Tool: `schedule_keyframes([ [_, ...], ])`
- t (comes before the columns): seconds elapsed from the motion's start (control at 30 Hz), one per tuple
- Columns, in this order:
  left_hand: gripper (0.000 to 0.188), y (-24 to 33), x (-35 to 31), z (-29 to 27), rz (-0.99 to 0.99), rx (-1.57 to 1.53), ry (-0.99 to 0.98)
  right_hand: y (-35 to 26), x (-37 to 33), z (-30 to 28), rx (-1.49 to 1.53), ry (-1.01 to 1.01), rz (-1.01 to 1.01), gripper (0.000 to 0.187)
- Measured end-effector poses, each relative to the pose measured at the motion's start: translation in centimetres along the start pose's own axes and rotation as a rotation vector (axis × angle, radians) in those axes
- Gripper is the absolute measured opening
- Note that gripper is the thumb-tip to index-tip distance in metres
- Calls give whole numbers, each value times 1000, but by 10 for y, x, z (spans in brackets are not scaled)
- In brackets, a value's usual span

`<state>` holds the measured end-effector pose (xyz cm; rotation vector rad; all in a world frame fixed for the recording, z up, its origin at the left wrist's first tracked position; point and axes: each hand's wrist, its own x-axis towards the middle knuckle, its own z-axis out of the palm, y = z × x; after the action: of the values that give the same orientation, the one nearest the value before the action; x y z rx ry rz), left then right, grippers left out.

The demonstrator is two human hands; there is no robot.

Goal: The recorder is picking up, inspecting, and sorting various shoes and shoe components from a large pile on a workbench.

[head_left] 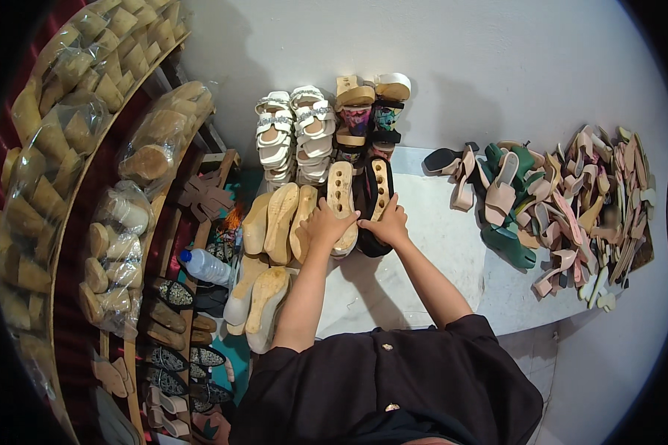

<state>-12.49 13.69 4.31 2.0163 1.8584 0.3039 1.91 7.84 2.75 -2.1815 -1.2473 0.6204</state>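
Observation:
Two shoe soles with a row of holes down the middle lie side by side before me. My left hand is closed around the lower part of the pale sole. Beside it, my right hand grips the black-edged sole. The thumbs nearly meet between the two. Dark shoe parts show beneath them, partly hidden. Just behind stand stacked wedge sandals with colourful sides and stacks of white strappy sandals. Pale wooden-looking soles lie next to my left hand.
A large heap of loose sandals and soles covers the right of the white table. At left, shelves hold bagged shoe lasts and patterned shoes. A water bottle lies beside the soles. A wall rises behind.

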Motion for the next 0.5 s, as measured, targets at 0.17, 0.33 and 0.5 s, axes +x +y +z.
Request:
schedule_keyframes([
  [0.17,78,-5,1,-9,74,-1,2,5,-4,-5,78,57,-45,122],
  [0.33,68,-18,-22,-41,68,-247,46,17,-2,-55,221,8,-297,117],
  [0.5,71,-33,-29,-56,-2,-311,61,9,21,-109,-79,-42,-484,100],
])
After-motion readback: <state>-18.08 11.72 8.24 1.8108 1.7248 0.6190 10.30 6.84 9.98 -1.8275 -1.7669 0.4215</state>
